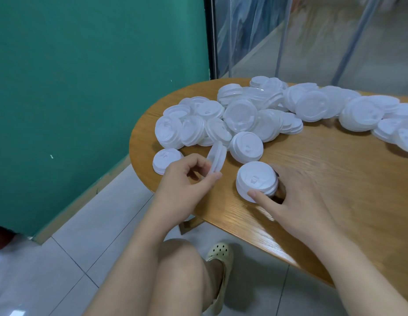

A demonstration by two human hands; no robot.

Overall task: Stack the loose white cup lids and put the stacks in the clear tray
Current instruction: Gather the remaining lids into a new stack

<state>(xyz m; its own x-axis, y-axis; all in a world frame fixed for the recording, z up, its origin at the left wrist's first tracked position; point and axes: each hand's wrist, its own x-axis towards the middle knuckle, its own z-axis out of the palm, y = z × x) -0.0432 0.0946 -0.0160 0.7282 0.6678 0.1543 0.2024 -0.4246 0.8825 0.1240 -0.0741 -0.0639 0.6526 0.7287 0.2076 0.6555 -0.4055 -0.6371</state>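
At a wooden table (335, 190), loose lids (241, 115) crowd the far edge, bare wood nearer. By the near-left edge, right hand (296, 197) fingers curl around a lid stack (255, 180); left hand (187, 181) pinches one tilted lid (218, 159).

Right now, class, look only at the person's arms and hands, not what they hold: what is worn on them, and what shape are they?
Both the left hand and the right hand are bare: no gloves, and no rings, watch or bracelet that I can see. The forearms are bare too, with no sleeves in view. The fingers are slim, with short, plain nails. The right hand is slightly blurred, so fine detail there is uncertain.
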